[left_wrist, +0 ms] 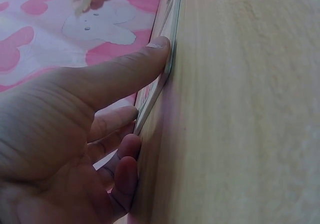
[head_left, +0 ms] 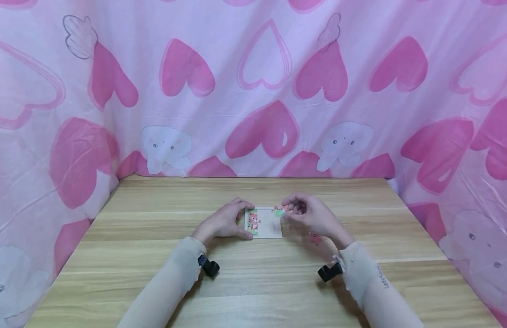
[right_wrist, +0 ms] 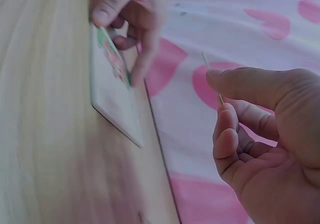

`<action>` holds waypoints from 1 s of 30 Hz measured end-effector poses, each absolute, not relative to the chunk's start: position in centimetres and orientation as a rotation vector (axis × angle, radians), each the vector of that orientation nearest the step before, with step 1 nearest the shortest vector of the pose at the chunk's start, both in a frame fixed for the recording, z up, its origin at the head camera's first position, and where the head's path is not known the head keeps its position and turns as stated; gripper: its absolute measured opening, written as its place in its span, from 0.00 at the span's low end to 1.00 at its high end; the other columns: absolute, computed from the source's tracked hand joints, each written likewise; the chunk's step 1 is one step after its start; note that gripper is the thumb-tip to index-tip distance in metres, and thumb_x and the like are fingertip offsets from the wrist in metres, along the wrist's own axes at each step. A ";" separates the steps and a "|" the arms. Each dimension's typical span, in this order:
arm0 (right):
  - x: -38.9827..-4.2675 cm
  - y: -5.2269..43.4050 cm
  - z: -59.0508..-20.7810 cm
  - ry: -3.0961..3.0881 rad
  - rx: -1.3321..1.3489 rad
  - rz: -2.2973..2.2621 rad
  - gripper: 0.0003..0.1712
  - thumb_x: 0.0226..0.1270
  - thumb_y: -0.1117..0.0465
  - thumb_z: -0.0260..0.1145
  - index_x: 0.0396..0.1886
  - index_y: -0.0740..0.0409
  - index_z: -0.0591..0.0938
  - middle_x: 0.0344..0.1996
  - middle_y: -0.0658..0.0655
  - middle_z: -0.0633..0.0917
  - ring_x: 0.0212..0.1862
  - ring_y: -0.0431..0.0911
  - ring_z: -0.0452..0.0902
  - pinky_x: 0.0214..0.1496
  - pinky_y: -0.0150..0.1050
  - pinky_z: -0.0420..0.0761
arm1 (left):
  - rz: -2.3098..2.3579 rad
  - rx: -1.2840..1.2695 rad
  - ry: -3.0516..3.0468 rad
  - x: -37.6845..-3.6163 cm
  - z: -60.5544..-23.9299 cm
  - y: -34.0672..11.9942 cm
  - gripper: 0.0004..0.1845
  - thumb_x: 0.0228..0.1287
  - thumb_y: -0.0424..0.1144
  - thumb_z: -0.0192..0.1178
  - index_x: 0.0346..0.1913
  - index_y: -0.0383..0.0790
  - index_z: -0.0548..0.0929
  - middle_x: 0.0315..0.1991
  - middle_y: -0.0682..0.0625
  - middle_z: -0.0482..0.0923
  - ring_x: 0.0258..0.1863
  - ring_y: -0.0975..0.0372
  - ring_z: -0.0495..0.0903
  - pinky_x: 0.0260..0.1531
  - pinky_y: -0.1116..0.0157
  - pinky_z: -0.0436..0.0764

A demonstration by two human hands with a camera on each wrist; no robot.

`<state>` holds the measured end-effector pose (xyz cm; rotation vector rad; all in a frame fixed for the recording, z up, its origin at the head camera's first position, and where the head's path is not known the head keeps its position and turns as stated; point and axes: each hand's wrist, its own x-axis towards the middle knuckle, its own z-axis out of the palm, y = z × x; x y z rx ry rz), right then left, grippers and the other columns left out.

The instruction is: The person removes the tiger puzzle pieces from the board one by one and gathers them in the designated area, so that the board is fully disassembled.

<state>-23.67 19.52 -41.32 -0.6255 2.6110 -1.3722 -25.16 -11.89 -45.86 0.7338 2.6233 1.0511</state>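
Note:
A small white puzzle board (head_left: 271, 227) lies on the wooden table, with a picture of a pink animal and green patches filling its left part. The rest of its surface is plain. My left hand (head_left: 225, 221) grips the board at its left end, thumb on the near edge and fingers at the far edge. Between thumb and fingertips, my right hand (head_left: 317, 217) pinches a thin puzzle piece (head_left: 279, 212) with pink and green print. In the right wrist view the piece (right_wrist: 205, 60) shows edge-on, raised off the board.
Another small pink-red piece (head_left: 315, 238) lies on the table (head_left: 253, 282) below my right hand, partly under the wrist. A pink curtain (head_left: 220, 123) with hearts hangs behind the table and along both sides. Each wrist carries a small black camera.

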 end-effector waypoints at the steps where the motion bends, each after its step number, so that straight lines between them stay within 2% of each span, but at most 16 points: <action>1: -23.6 19.9 -41.1 2.621 -0.624 -1.374 0.16 0.74 0.61 0.80 0.56 0.61 0.88 0.44 0.56 0.88 0.44 0.49 0.80 0.44 0.31 0.83 | 1.054 0.733 2.622 -25.2 -45.9 -11.9 0.50 0.54 0.46 0.90 0.79 0.41 0.77 0.71 0.49 0.75 0.56 0.56 0.74 0.61 0.56 0.77; 17: -21.0 26.6 -39.4 2.734 -0.561 -1.394 0.19 0.73 0.60 0.81 0.58 0.60 0.88 0.39 0.57 0.86 0.39 0.47 0.80 0.39 0.31 0.83 | 1.065 0.719 2.620 -25.1 -45.7 -11.9 0.50 0.54 0.45 0.90 0.79 0.42 0.77 0.69 0.50 0.75 0.56 0.57 0.74 0.63 0.55 0.77; 24: -19.4 28.4 -40.3 2.741 -0.565 -1.391 0.18 0.71 0.63 0.82 0.56 0.62 0.88 0.37 0.57 0.86 0.38 0.45 0.81 0.38 0.32 0.84 | 1.050 0.727 2.628 -25.1 -45.8 -11.9 0.50 0.54 0.46 0.90 0.79 0.42 0.77 0.70 0.49 0.75 0.56 0.57 0.74 0.62 0.55 0.77; 30: -18.0 29.1 -41.5 2.687 -0.509 -1.379 0.17 0.71 0.67 0.80 0.56 0.63 0.88 0.40 0.57 0.87 0.40 0.43 0.81 0.40 0.32 0.84 | 1.052 0.725 2.628 -25.1 -45.9 -11.9 0.50 0.54 0.46 0.90 0.79 0.42 0.77 0.70 0.50 0.75 0.56 0.57 0.74 0.61 0.56 0.77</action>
